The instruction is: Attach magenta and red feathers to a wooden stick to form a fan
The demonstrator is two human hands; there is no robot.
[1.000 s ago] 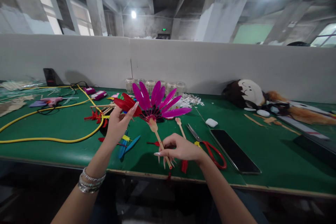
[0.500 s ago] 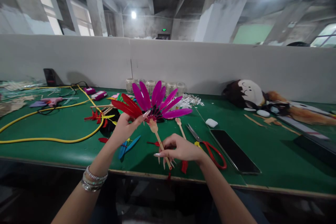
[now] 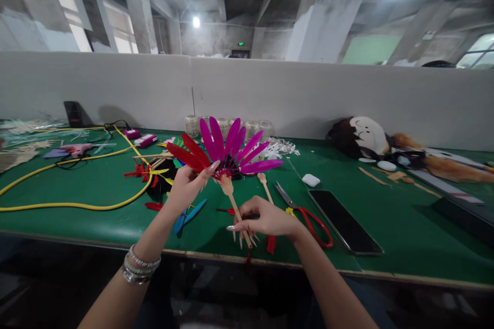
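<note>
1. Magenta-and-red feather fan stood upright above the green tabletop; right hand had its grip closed on the wooden stick.
2. Left hand curled, fingertips at the red feathers; hold unclear.
3. Red-handled scissors lay just beside the right hand.

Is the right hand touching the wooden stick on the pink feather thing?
Touching. The head view shows the right hand curled around the wooden stick below the feathers.
</note>
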